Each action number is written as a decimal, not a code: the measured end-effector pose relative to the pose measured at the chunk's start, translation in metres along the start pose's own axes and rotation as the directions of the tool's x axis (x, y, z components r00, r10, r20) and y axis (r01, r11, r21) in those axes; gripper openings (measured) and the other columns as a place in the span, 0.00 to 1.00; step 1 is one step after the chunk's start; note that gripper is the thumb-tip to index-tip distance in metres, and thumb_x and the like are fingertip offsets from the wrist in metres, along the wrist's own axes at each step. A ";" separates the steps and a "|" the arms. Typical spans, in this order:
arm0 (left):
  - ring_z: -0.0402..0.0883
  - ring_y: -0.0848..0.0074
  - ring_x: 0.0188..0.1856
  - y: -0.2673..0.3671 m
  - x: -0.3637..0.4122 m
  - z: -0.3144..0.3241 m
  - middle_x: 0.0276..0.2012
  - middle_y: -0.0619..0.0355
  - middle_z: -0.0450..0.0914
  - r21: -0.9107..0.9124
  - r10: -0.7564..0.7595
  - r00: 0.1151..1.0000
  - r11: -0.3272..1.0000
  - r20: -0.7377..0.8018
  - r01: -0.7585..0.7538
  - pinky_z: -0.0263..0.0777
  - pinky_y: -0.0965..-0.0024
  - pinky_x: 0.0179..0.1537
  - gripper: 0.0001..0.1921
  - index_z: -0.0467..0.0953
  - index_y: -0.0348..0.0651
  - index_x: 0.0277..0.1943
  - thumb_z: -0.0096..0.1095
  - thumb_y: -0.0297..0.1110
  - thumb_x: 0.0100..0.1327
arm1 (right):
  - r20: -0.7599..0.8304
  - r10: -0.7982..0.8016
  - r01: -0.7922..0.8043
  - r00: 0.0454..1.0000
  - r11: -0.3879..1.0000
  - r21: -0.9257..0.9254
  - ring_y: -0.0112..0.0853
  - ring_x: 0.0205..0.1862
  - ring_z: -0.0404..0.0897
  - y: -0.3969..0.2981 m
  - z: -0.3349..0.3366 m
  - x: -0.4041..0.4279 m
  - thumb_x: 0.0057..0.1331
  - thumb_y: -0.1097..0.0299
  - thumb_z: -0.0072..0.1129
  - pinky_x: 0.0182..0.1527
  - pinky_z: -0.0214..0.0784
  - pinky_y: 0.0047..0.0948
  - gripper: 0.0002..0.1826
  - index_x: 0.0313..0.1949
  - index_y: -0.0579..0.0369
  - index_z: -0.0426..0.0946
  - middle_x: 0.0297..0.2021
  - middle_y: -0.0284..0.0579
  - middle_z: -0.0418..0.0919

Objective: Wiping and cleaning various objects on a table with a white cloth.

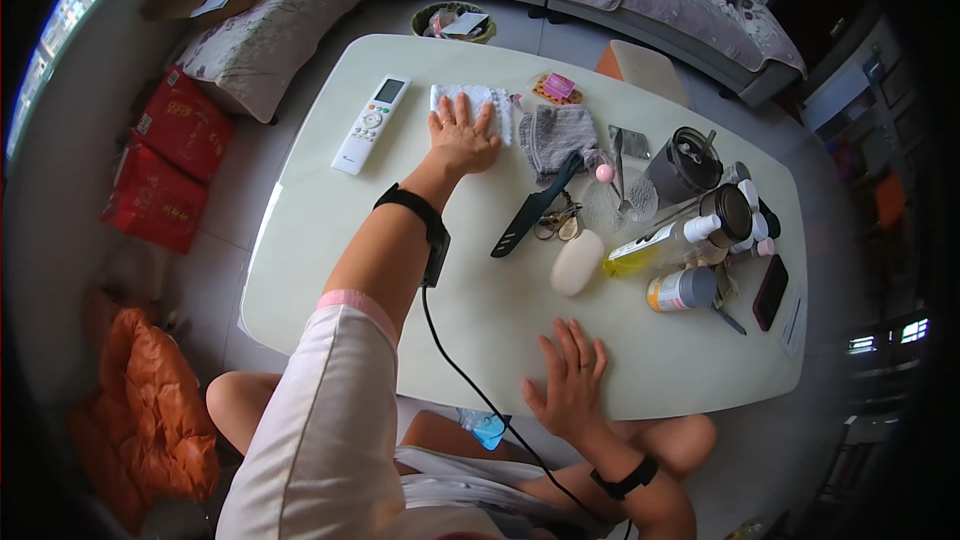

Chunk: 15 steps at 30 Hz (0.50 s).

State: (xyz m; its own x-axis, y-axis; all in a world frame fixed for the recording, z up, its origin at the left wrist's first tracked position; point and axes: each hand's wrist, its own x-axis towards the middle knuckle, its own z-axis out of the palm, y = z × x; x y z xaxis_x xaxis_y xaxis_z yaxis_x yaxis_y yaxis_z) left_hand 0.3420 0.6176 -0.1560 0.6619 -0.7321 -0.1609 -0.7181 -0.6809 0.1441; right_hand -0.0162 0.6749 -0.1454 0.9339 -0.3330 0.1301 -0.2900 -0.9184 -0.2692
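Observation:
My left hand (463, 139) lies palm down, fingers spread, on a white textured cloth (498, 109) near the far edge of the pale table (465, 330). Left of it is a white remote control (370, 125); a grey folded cloth (557, 136) lies to its right. My right hand (570, 382) rests flat with fingers apart at the near edge, holding nothing. Beyond it sits a cream oval object (577, 263). A dark slotted plastic blade or knife (534, 208) touches a bunch of keys (559, 219), beside a clear glass dish (600, 206).
On the right stand a dark lidded tumbler (684, 165), a pump bottle with yellow liquid (652, 249), a grey-capped jar (679, 290) and a phone (771, 292). A black cable (465, 375) runs from my left wrist. A waste bin (490, 31) stands beyond the table.

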 end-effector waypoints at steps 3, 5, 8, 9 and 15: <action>0.31 0.46 0.70 0.008 0.018 -0.002 0.70 0.45 0.36 0.015 0.028 1.000 0.999 0.012 -0.029 0.31 0.46 0.66 0.31 0.45 0.62 0.69 0.32 0.53 0.63 | 0.021 -0.001 0.002 1.000 1.000 -0.017 0.46 0.66 0.52 0.000 -0.002 0.000 0.61 0.52 0.48 0.60 0.39 0.58 0.29 0.57 0.56 0.60 0.62 0.55 0.56; 0.32 0.47 0.70 0.009 0.021 -0.002 0.70 0.47 0.38 0.054 0.058 0.998 0.997 -0.007 -0.058 0.31 0.45 0.65 0.31 0.45 0.62 0.69 0.33 0.53 0.63 | 0.020 -0.003 0.004 1.000 1.000 -0.012 0.46 0.65 0.52 0.000 -0.002 0.001 0.61 0.52 0.48 0.60 0.39 0.58 0.29 0.57 0.56 0.60 0.62 0.55 0.56; 0.33 0.48 0.70 0.001 0.015 0.007 0.70 0.47 0.39 0.056 0.216 0.976 0.975 -0.034 -0.213 0.31 0.45 0.65 0.30 0.46 0.63 0.69 0.34 0.54 0.63 | -0.004 -0.010 0.010 1.000 1.000 -0.020 0.46 0.65 0.53 0.000 0.000 0.001 0.61 0.51 0.48 0.60 0.39 0.58 0.29 0.56 0.56 0.61 0.61 0.55 0.57; 0.34 0.49 0.70 0.001 0.007 0.009 0.70 0.47 0.40 0.068 0.253 0.966 0.966 -0.046 -0.249 0.32 0.46 0.65 0.30 0.47 0.63 0.69 0.33 0.54 0.64 | -0.019 -0.014 0.014 1.000 1.000 -0.028 0.46 0.65 0.53 -0.001 0.001 0.000 0.61 0.51 0.48 0.60 0.40 0.58 0.29 0.56 0.56 0.62 0.61 0.55 0.57; 0.36 0.47 0.70 -0.006 -0.040 0.007 0.69 0.44 0.41 0.129 0.305 0.952 0.946 -0.033 -0.299 0.34 0.48 0.66 0.28 0.46 0.64 0.69 0.32 0.52 0.66 | -0.031 -0.014 0.013 0.999 0.999 -0.043 0.47 0.65 0.53 -0.001 0.005 -0.001 0.62 0.50 0.46 0.60 0.40 0.57 0.29 0.56 0.56 0.62 0.62 0.55 0.56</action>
State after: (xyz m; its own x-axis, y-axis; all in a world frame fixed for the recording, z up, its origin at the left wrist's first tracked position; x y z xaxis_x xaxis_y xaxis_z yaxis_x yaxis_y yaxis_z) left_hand 0.3184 0.6507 -0.1571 0.4178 -0.9053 -0.0770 -0.9045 -0.4224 0.0584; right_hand -0.0161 0.6770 -0.1498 0.9310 -0.3264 0.1632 -0.2868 -0.9309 -0.2261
